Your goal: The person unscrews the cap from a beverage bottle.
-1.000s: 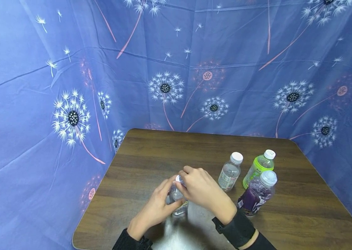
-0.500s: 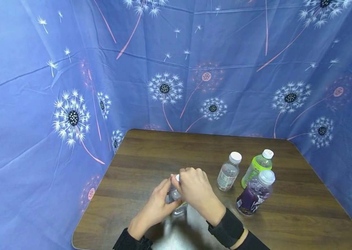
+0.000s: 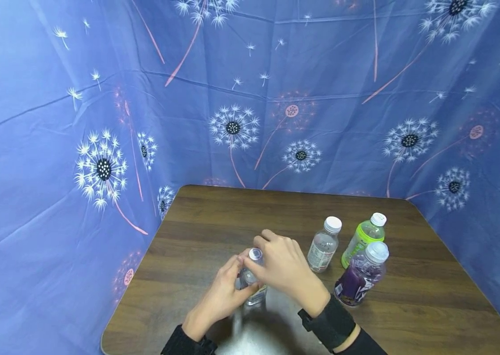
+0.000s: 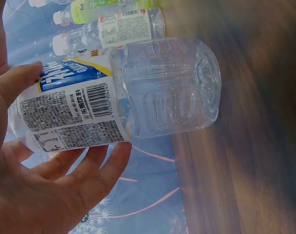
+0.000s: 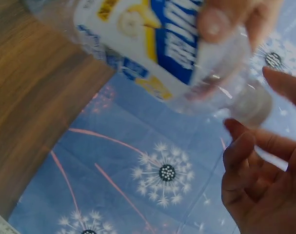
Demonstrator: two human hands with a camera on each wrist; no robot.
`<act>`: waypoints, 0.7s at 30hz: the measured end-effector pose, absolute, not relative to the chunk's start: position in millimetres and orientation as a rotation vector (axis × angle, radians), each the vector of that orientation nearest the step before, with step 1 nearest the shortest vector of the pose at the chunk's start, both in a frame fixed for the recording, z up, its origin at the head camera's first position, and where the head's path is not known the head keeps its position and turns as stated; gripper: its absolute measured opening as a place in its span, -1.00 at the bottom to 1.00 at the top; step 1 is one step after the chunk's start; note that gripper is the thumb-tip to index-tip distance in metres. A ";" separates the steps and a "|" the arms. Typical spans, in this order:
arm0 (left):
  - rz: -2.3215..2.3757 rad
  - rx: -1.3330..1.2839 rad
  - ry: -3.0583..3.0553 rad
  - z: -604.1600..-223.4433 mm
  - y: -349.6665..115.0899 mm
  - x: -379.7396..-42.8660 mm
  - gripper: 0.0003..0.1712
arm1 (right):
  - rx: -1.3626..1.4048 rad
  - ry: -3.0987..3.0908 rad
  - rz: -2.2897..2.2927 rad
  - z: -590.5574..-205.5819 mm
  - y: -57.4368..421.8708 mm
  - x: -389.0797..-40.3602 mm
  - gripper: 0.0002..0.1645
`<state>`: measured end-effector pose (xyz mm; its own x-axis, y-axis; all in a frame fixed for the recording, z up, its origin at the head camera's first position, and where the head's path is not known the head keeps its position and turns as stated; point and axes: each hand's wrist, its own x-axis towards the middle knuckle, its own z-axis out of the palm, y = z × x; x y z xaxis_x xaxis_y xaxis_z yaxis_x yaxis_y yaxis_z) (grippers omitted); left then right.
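A clear plastic bottle (image 4: 172, 87) with a white, blue and yellow label is held by my left hand (image 3: 219, 293), thumb on one side and fingers on the other. In the head view it stands near the table's front, partly hidden by both hands. Its whitish cap (image 5: 257, 105) shows at the top. My right hand (image 3: 285, 266) is at the cap. In the right wrist view, its thumb stands off the cap, and the curled fingers lie close beside it; whether a fingertip touches is hard to tell.
To the right stand a clear bottle with a white cap (image 3: 323, 246), a green-labelled bottle (image 3: 367, 234) and a purple-labelled bottle (image 3: 361, 276). All are on the brown wooden table (image 3: 214, 212). A blue dandelion-print cloth (image 3: 179, 123) hangs behind and at the sides.
The right hand turned over the cap, covering more of it half a second ago, then swung back with its fingers loosened, so the cap shows again. The left hand kept its hold.
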<state>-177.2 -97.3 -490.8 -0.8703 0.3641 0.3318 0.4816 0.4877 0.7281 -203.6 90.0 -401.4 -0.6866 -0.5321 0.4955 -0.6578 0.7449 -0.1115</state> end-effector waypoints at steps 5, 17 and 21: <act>-1.354 -0.734 -2.596 -490.5 -97.4 -177.5 -0.16 | 1.220 -2.528 0.479 -387.5 101.7 -204.0 -0.64; -1.369 -0.686 -2.591 -489.0 -95.6 -177.9 -0.14 | 1.338 -2.597 0.512 -378.5 106.7 -204.9 -0.69; -1.354 -0.675 -2.573 -490.2 -94.5 -178.7 -0.13 | 1.347 -2.599 0.531 -378.0 107.4 -206.5 -0.69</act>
<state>-178.7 -94.5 -490.2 -0.8859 0.3168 0.3387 0.4586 0.4890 0.7420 -206.5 107.4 -378.0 -0.5792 -0.7559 0.3050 -0.8150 0.5298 -0.2347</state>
